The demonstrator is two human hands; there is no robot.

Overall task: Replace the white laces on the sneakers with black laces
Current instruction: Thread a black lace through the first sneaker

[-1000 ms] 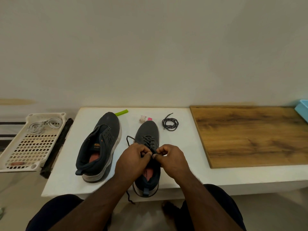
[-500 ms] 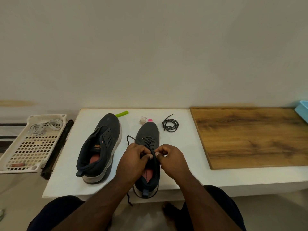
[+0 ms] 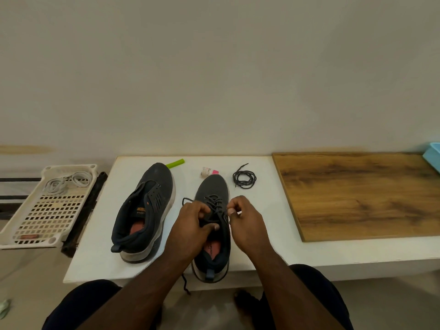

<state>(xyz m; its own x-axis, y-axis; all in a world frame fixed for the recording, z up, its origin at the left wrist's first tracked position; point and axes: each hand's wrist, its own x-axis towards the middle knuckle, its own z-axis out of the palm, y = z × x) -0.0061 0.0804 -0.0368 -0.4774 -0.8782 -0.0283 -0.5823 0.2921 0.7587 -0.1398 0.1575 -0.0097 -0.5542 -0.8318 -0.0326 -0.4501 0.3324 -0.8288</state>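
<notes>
Two dark sneakers stand on the white table (image 3: 257,210). The left sneaker (image 3: 147,210) has bare eyelets and no lace. The right sneaker (image 3: 214,191) carries a black lace (image 3: 214,202) threaded through its front eyelets. My left hand (image 3: 192,225) grips the sneaker's tongue area, thumb inside the opening. Just right of the eyelets, my right hand (image 3: 245,222) pinches the lace. One lace end hangs off the table's front edge. A coiled spare black lace (image 3: 244,178) lies behind the right sneaker. The white laces (image 3: 67,182) lie in a cream basket (image 3: 42,217) to the left.
A green tube (image 3: 175,163) and a small pink-and-white object (image 3: 209,172) lie near the wall behind the sneakers. A wooden board (image 3: 362,196) covers the table's right part. A light blue container (image 3: 432,156) shows at the far right edge.
My hands have moved apart a little over the right sneaker; the right hand has drawn the lace out to the right. The left hand's thumb now sits inside the shoe opening.
</notes>
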